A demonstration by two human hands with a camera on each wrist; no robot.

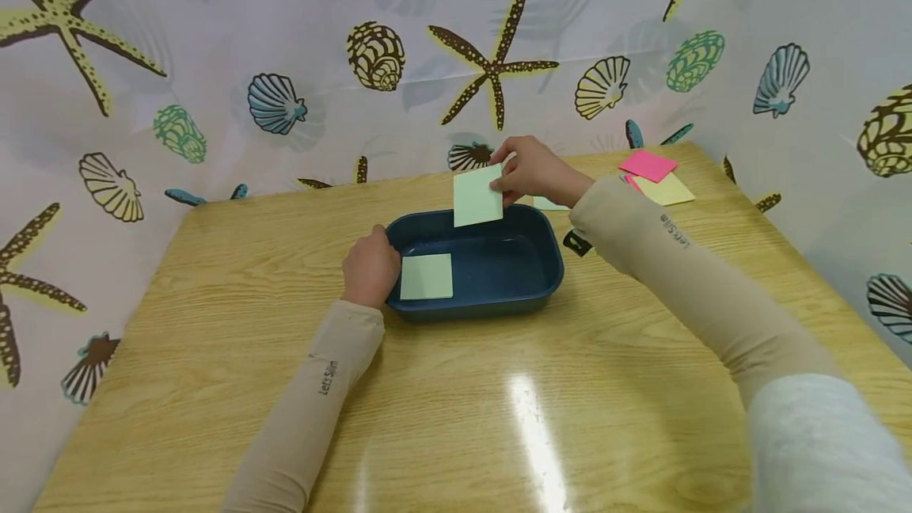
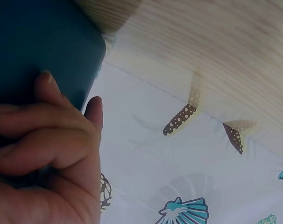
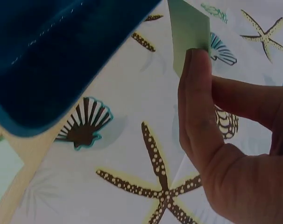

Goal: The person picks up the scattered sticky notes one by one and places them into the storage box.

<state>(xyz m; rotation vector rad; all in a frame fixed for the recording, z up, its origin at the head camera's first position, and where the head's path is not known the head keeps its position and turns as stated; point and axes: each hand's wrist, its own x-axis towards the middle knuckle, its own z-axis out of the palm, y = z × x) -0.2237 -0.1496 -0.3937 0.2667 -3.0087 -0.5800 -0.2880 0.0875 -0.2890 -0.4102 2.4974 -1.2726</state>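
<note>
A dark blue plastic bin (image 1: pixel 477 310) sits on the wooden table. At its left end my left hand (image 1: pixel 370 266) grips the rim; the left wrist view shows its curled fingers (image 2: pixel 43 140) against the bin wall (image 2: pixel 43 42). Above the bin's back rim, my right hand (image 1: pixel 537 171) pinches a pale green sticky note pad (image 1: pixel 476 196) by its right edge. From the right wrist view, the pad (image 3: pixel 190 32) stands upright between thumb and fingers (image 3: pixel 200 93). Another pale green sticky note pad (image 1: pixel 426 277) lies flat on the left part of the bin's floor.
Behind my right wrist, another pale green pad (image 1: pixel 549 203) lies partly hidden on the table. Pink (image 1: pixel 648 165) and yellow (image 1: pixel 666 190) sticky notes lie at the back right. A small black object (image 1: pixel 576 243) is beside the bin. A patterned curtain (image 1: pixel 299 38) hangs behind the table.
</note>
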